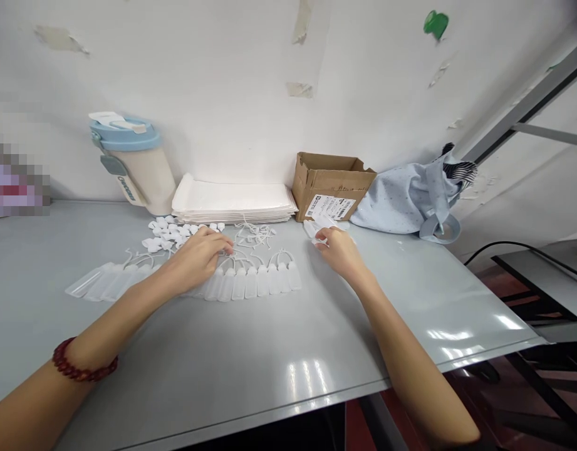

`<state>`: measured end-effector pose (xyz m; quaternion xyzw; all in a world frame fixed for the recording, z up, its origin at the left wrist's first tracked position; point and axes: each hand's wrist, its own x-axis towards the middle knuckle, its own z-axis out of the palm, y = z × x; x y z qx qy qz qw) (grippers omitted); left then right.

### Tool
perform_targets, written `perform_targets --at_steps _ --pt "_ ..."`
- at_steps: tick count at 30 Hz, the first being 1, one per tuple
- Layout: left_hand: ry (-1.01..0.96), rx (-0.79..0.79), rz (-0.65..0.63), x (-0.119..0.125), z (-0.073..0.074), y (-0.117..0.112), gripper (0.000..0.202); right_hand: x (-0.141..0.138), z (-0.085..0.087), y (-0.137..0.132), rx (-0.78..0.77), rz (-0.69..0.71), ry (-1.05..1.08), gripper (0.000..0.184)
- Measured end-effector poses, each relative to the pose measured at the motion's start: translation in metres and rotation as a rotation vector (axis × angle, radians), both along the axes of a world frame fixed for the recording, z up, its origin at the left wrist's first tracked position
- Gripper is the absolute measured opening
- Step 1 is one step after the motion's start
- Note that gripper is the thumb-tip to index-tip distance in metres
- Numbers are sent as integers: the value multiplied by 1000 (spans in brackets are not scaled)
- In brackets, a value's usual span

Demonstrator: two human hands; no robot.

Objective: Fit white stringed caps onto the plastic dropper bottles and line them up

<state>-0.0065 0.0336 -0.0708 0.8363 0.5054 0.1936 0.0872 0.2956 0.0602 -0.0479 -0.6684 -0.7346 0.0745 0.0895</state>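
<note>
My left hand point(201, 257) is held low over the table, its fingers curled together at the end of a thin white cord; what they pinch is mostly hidden. Below and beside it runs a row of translucent plastic tubes point(239, 285), each with a white cord loop at its top. More of these tubes point(112, 282) fan out left of my forearm. At the foot of the cardboard box, my right hand point(339, 250) has its fingertips closed on a clear plastic piece point(311, 230) from a small pile.
White caps point(168, 235) and loose cords point(255, 235) lie behind the tubes. Along the wall stand a cream tumbler point(147, 175), stacked white envelopes point(234, 200), a cardboard box point(330, 188) and a light blue cloth bag point(396, 197). The grey table point(269, 351) has a raised front edge.
</note>
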Motion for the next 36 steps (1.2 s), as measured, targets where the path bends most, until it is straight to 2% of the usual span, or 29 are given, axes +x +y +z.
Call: perform_targets --at_steps 15,23,32,36 --pt "-33 -7 61 3 -1 -2 31 -1 0 0 -2 15 -46 27" --pt "19 9 74 5 2 -1 35 0 -4 1 -12 33 -40 29" --pt "38 1 110 6 3 -1 37 -2 -3 -1 2 40 1 30" --pt "24 1 142 7 4 -2 37 -7 0 -7 23 59 93 28"
